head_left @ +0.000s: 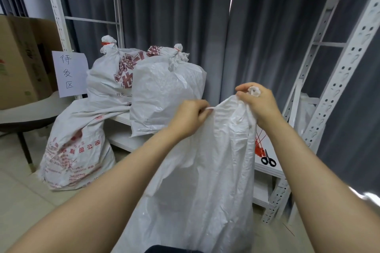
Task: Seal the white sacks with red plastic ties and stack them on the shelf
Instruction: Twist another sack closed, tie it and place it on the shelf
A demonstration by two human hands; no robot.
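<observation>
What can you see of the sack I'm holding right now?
The held sack looks like plain white woven plastic, crinkled and slack, held upright before the shelf. Its mouth is unsealed, no red tie on it. The left hand pinches the rim; the right hand grips the bunched top. Its base is out of view.

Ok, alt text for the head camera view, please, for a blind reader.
The left hand and right hand grip the mouth of an untied white sack. Behind, two sealed sacks with red ties sit on the shelf; spare ties and scissors lie at right.
</observation>
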